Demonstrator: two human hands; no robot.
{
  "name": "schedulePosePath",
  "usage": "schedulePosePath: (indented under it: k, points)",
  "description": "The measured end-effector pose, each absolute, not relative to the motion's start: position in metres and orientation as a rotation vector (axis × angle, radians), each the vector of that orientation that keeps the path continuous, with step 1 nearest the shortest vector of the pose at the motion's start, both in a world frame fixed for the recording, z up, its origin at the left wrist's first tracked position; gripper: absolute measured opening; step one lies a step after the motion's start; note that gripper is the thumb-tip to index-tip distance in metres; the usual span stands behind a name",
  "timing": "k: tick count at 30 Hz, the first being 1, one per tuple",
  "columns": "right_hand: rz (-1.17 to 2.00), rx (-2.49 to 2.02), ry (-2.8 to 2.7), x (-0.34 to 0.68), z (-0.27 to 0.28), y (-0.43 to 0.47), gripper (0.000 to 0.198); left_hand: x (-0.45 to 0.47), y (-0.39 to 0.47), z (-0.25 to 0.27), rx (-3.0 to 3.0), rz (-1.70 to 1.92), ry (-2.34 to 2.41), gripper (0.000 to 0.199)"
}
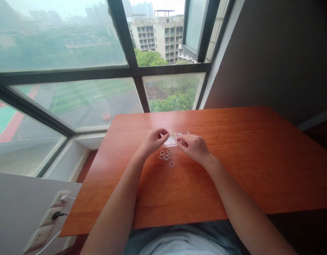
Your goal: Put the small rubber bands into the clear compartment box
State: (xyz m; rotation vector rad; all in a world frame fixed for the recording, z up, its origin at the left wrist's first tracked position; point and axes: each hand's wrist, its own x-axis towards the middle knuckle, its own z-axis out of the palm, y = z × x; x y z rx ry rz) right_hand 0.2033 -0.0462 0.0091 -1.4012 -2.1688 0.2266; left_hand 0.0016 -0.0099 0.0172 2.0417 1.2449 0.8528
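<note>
My left hand (pixel 155 140) is closed in a pinch at the left side of a small clear plastic box (pixel 170 144). On the box's right side my right hand (pixel 194 146) also has its fingers pressed together. Whatever either pinch holds is too small to make out. Small gold-coloured pieces (pixel 173 135) show in the box between the two hands. Nearer to me, several thin pale rings (pixel 167 157) lie on the table in a loose, partly overlapping cluster. One single ring (pixel 172 166) lies slightly apart, closest to my body.
A reddish-brown wooden table (pixel 259 159) spreads beneath both arms. Dark-framed windows (pixel 137 71) rise beyond its far edge, one pane standing open. At the lower left, wall sockets (pixel 41 235) hold a white plug and a black plug (pixel 56 215) with cables.
</note>
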Motion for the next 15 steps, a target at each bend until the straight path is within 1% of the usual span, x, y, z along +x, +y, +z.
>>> schedulePosePath:
  k: [6, 15]
  points:
    - [0.245, -1.399, -2.194, 0.2032, 0.0089, -0.0475, 0.015, -0.0053, -0.0094, 0.0170, 2.251, 0.776, 1.311, 0.016]
    - [0.269, -1.404, -2.249, 0.2028, 0.0075, -0.0464, 0.016, -0.0065, -0.0088, 0.0174, 2.252, 0.794, 1.348, 0.014]
